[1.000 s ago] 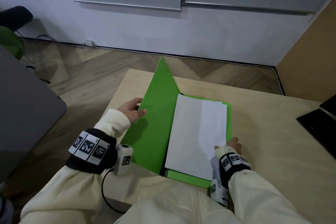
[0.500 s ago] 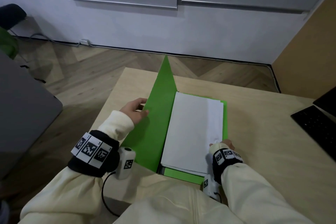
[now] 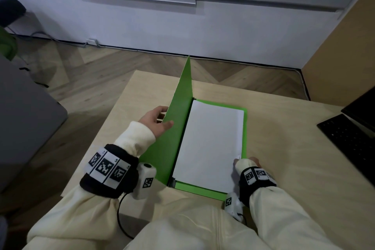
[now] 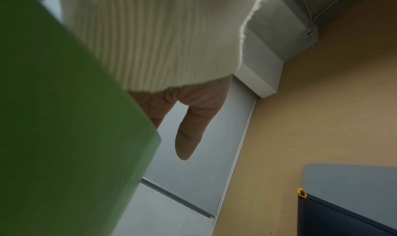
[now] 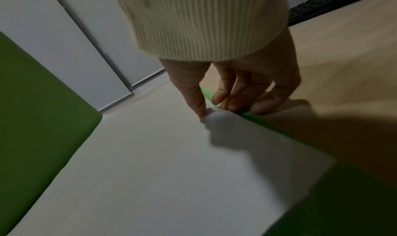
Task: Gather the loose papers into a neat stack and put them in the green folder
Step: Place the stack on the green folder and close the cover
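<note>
Step in hand: seating the papers (image 3: 209, 144) squarely on the back panel of the green folder (image 3: 244, 128), cover (image 3: 178, 128) still raised.
Papers: white stack lying inside the open folder, centre of the head frame, a green margin showing along the far, right and near edges.
Left hand (image 3: 156, 121): thumb on the inner face of the cover, fingers (image 4: 189, 131) behind it, holding the flap near upright; grip looks light.
Right hand (image 5: 234, 90): fingers bent down onto the stack's right edge near the lower corner, thumb tip on top of the sheets, other fingertips at the edge; pinching or only pressing cannot be told.
Doing it well: push the stack toward the spine until edges line up, keep the thumb flat to avoid curling the corner, then slip the right hand out before lowering the cover, likely slowly so no sheet slides.
Head view only: whole layout on the surface (image 3: 294, 148), keyboard (image 3: 349, 138) at right.
Right wrist view only: fingertip contact and a slight lift in the top sheet.
Left wrist view only: outer side of the cover, one straight finger beyond it.
</note>
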Motion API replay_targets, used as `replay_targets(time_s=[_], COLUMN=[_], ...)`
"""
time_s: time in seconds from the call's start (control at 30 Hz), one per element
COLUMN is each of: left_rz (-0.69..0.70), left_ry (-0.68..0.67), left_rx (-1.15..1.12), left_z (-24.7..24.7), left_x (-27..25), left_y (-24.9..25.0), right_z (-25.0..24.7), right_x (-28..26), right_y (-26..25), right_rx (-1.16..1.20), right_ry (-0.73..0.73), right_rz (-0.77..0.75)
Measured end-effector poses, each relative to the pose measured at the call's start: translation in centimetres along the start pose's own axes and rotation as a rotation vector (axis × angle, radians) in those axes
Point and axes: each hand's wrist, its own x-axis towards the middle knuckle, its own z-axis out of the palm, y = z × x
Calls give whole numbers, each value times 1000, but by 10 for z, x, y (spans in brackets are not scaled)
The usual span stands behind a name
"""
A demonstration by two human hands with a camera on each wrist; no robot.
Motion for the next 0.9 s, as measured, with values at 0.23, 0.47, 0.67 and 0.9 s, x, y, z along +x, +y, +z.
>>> replay_targets(time_s=[0.23,0.47,0.67,0.9], left_rz=[-4,28,-34,-366], left_ry=[19,-40,-292,-145], left_rx=[-9,-55,80,144], left_z=[14,45,110,104], left_x=[-5,-24,-27,34], left_y=[5,20,31,-34], right_z=[-2,-10,-26,-51], right_x=[-15,-11,-48,-16], right_y=[-8,-24,-91,-51], right_rx=[-180,-53,52,-449], right_ry=[95,151,-259,-145], right_rz=[-23,-154,-367,-260])
